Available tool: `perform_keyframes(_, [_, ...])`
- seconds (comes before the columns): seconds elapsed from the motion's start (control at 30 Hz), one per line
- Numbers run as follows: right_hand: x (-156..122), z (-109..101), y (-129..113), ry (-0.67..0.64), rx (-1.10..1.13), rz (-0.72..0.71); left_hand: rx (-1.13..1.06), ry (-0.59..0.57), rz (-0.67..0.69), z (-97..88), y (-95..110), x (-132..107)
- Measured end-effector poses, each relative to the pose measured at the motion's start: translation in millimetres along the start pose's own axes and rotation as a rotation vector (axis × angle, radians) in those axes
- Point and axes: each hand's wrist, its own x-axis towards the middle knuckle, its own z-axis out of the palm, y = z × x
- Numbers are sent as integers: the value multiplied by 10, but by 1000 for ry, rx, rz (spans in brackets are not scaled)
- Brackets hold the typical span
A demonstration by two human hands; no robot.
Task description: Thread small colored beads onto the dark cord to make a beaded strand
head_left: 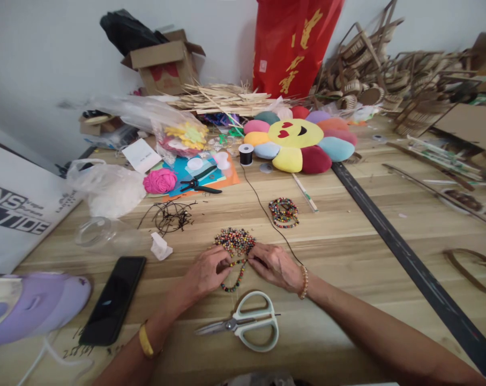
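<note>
Between my two hands a string of small multicoloured beads (238,280) hangs in a loop close to the table. My left hand (210,268) pinches one end of it; my right hand (273,265) pinches the other, its fingertips partly hidden. Just beyond lies a heap of loose beads (234,240). Farther right, finished-looking bead strands (283,212) lie coiled. White-handled scissors (251,321) rest nearer me, below the string. A black cord (261,202) runs from a spool (246,154) to beneath my right wrist.
To the left are a black phone (113,301), a purple appliance (37,305), a clear jar (102,235) and tangled black cord pieces (172,215). Behind stand pliers (200,185), a pink yarn ball (160,182) and a flower cushion (297,136). A dark strip (399,246) crosses the right side.
</note>
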Motion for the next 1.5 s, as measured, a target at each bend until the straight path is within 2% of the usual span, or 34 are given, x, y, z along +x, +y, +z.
perform_keyframes(0.4, [15,-16,-13,2,7,0,145,7,61,35,34,-12])
perform_keyframes(0.73, [15,-22,-26,-17,15,17,185,-68,76,-22,19,-51])
perform_keyframes(1.13, [10,-27,-19,-12,11,-3,175,-76,-17,-141,59,-93])
perform_keyframes(1.5, [13,-28,-21,-18,0,4,238,-75,38,-70,57,-97])
